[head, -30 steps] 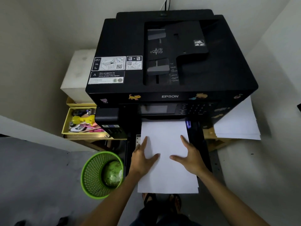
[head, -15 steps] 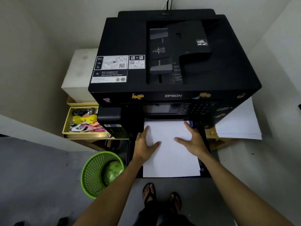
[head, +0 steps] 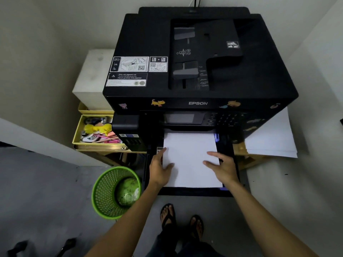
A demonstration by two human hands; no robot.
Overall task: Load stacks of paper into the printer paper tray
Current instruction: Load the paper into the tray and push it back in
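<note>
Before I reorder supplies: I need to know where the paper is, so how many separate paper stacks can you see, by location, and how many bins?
Paper stack in the printer tray: 1
Loose paper stack right of the printer: 1
Green waste bin: 1
Total: 3

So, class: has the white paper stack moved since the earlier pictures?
Yes. The white paper stack slid forward into the black Epson printer; its near edge now lies inside the tray.
</note>
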